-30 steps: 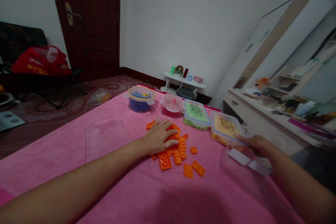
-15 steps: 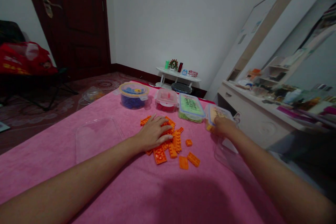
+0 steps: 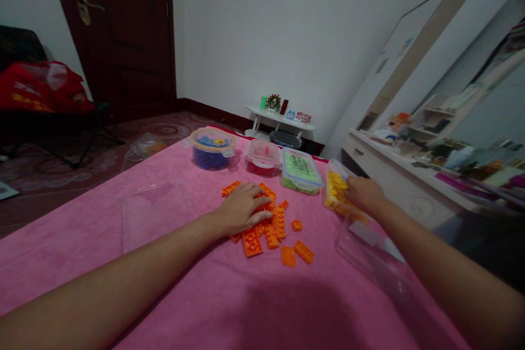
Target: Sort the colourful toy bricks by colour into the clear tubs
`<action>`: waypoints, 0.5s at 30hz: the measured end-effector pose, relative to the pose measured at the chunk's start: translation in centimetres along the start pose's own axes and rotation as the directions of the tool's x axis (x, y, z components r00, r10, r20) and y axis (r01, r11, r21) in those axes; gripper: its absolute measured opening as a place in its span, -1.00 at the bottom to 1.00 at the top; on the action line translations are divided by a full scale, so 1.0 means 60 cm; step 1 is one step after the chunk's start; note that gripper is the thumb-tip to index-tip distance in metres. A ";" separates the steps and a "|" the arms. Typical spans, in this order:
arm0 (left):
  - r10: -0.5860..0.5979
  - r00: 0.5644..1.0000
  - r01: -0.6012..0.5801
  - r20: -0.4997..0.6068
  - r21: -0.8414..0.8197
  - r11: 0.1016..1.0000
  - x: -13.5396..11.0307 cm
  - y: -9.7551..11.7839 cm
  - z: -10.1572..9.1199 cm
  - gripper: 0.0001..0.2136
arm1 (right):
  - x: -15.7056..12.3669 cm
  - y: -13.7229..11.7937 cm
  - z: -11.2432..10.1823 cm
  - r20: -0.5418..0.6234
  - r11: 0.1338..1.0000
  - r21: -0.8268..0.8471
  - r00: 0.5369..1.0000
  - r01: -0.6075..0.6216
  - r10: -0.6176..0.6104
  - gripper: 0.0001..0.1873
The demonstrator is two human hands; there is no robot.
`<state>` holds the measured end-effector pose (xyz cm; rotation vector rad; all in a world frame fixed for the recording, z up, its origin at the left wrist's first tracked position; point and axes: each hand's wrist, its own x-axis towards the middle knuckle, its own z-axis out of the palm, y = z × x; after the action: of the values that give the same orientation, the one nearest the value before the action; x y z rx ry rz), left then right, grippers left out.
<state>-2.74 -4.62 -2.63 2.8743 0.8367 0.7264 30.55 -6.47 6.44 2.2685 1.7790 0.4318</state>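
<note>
My left hand [image 3: 241, 208] lies flat with fingers spread on a pile of orange building bricks [image 3: 274, 227] on the pink cloth [image 3: 205, 295]. My right hand [image 3: 363, 193] grips the far side of a clear box of yellow bricks [image 3: 336, 192] and tips it up onto its edge. Below that hand lies an empty clear container [image 3: 369, 254] near the cloth's right edge.
Behind the pile stand a round tub of blue bricks [image 3: 214, 149], a box of red bricks [image 3: 262, 157] and a box of green bricks [image 3: 299, 170]. A clear lid [image 3: 156, 213] lies at left. A white dresser [image 3: 394, 186] stands at right, a small white table [image 3: 283, 120] behind.
My right hand moved from the empty container up to the yellow-brick box, took hold of it and tilted it. My left hand stayed on the orange bricks.
</note>
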 end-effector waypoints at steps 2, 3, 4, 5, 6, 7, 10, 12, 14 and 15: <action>0.002 1.000 -0.002 0.002 -0.002 1.000 0.000 -0.001 0.000 -0.57 | -0.006 0.004 -0.007 -0.056 0.997 -0.049 0.997 -0.054 0.051 -0.64; 0.001 1.000 -0.001 0.002 -0.003 1.000 0.000 -0.001 0.000 -0.57 | -0.008 0.009 -0.012 -0.083 0.994 -0.071 0.993 -0.085 0.079 -0.63; 0.001 1.000 -0.001 0.001 -0.004 1.000 0.000 -0.001 0.000 -0.57 | -0.010 0.017 -0.017 -0.111 0.991 -0.078 0.989 -0.108 0.099 -0.62; 0.000 1.000 0.000 0.001 -0.006 1.000 0.000 -0.001 0.000 -0.57 | -0.012 0.027 -0.023 -0.136 0.989 -0.078 0.984 -0.129 0.117 -0.61; 0.000 1.000 0.000 0.002 -0.009 1.000 0.000 0.000 0.000 -0.57 | -0.013 0.040 -0.029 -0.155 0.987 -0.069 0.978 -0.148 0.136 -0.60; 0.001 1.000 -0.001 -0.001 -0.011 1.000 -0.001 0.000 0.001 -0.57 | -0.014 0.055 -0.035 -0.169 0.984 -0.056 0.973 -0.170 0.158 -0.58; -0.011 0.999 0.011 -0.047 -0.004 1.000 -0.004 -0.001 0.002 -0.56 | -0.016 0.113 -0.046 -0.195 0.960 0.013 0.941 -0.280 0.277 -0.48; -0.029 0.994 0.030 -0.101 0.008 1.000 -0.007 0.000 0.001 -0.55 | -0.020 0.155 -0.046 -0.222 0.920 0.088 0.893 -0.383 0.393 -0.41; -0.038 0.989 0.040 -0.142 0.012 0.999 -0.008 0.002 -0.004 -0.55 | -0.025 0.192 -0.040 -0.266 0.874 0.145 0.832 -0.465 0.486 -0.35; -0.036 0.987 0.038 -0.155 0.008 0.999 -0.007 0.005 -0.008 -0.56 | -0.028 0.207 -0.035 -0.298 0.862 0.163 0.808 -0.481 0.508 -0.33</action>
<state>-3.14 -5.12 -2.31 2.8322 0.9115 0.9532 40.66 -11.09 12.61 2.8566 1.3097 0.8997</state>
